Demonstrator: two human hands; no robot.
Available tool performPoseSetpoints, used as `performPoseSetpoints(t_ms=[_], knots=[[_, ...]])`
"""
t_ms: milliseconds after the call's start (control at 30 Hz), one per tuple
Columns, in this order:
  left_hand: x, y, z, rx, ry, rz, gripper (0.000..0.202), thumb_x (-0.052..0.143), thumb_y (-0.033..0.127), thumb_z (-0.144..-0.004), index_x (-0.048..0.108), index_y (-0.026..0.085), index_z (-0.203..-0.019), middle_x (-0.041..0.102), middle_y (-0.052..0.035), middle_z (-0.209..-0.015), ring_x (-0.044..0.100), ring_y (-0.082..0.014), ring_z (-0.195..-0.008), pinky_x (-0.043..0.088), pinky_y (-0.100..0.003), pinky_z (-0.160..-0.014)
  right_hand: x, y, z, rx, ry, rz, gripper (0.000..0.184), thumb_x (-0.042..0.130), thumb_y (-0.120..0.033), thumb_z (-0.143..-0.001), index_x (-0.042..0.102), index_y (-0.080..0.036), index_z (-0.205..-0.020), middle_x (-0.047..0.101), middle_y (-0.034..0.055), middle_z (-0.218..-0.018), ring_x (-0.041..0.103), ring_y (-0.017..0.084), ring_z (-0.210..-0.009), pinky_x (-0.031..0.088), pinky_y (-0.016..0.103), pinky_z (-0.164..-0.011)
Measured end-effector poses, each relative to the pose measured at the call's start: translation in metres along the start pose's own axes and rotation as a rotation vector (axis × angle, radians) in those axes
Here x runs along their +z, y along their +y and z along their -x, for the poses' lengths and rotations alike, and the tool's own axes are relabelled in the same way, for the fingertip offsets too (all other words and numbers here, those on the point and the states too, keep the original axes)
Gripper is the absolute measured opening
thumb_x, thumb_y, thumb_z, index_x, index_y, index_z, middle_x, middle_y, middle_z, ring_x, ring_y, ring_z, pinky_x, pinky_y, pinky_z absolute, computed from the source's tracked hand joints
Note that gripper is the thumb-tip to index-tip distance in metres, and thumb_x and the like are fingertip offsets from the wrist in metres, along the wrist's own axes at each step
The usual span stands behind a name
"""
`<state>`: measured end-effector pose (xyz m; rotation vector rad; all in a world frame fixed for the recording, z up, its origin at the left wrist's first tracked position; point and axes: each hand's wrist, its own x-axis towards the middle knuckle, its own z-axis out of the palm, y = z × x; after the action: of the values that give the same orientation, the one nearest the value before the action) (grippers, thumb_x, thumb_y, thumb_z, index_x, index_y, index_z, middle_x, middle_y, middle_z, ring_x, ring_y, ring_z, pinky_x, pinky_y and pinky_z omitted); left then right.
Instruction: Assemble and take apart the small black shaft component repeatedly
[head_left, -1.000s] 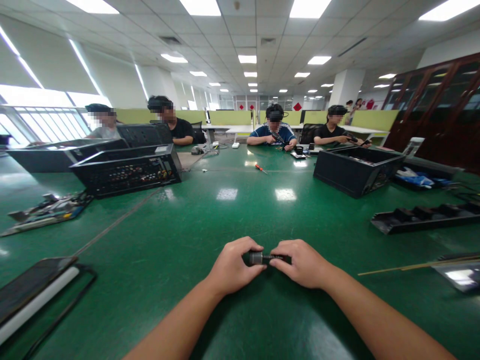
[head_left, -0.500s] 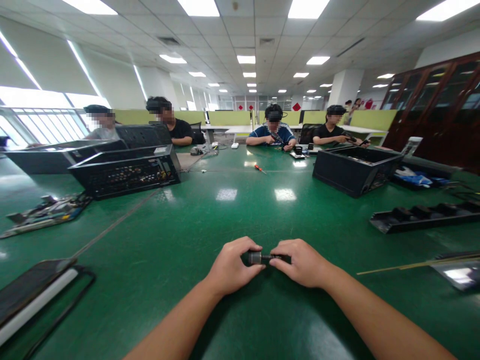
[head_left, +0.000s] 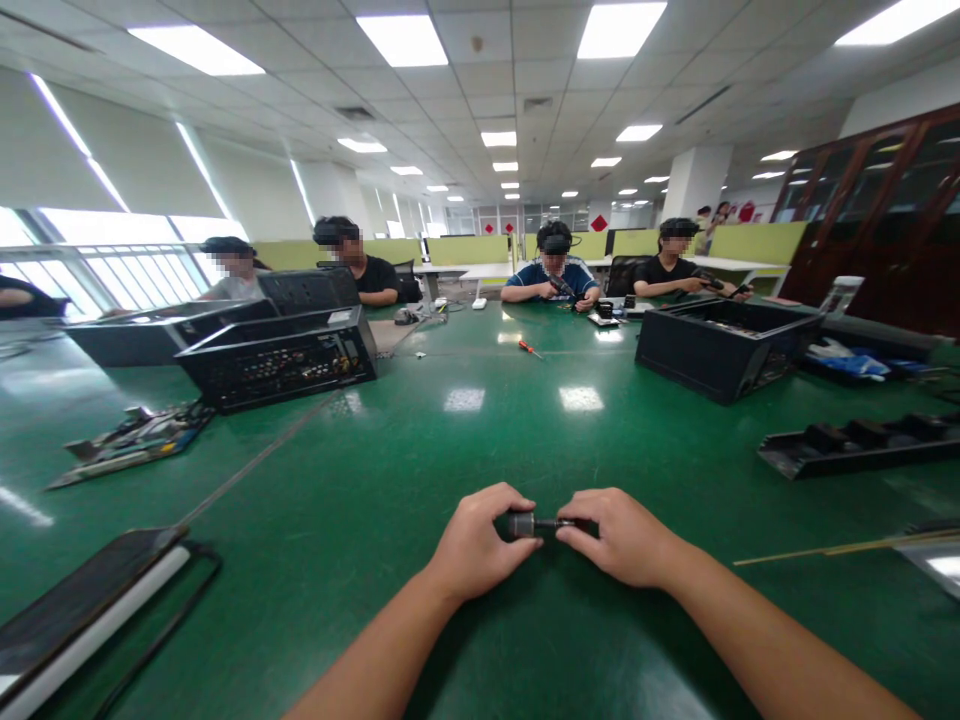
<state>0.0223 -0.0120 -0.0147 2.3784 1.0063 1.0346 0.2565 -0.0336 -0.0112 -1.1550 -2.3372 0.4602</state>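
Both my hands rest on the green table near its front edge, meeting over a small dark cylindrical part with a grey metal end. My left hand pinches the grey end with curled fingers. My right hand grips the thin dark end from the other side. The part lies level between them, just above the table top. Most of its length is hidden under my fingers.
An open black computer case stands at left with a circuit board in front. Another black case and a black tray sit at right. A red screwdriver lies mid-table. Several people work at the far side.
The view has shifted slightly, so the hands and table objects sit a little lower and to the right. My grip on the small part is unchanged.
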Motion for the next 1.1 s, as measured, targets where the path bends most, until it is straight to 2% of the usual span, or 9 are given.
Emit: performPoseSetpoints(t_ms=[1100], knots=[[-0.0048,-0.0024,-0.0015,-0.028,0.001,-0.010,0.027,0.080,0.017,-0.070,0.070,0.020,-0.095,0.072,-0.0025,-0.090,0.068,-0.0189,-0.083,0.052,-0.032,-0.077,-0.0004,0.0028,-0.0007,0.019,0.028,-0.004,0.021,0.057,-0.034,-0.096,0.074,-0.021,-0.100,0.071,0.0033,-0.088,0.064,0.018,-0.081,0.044,0.029,-0.074]])
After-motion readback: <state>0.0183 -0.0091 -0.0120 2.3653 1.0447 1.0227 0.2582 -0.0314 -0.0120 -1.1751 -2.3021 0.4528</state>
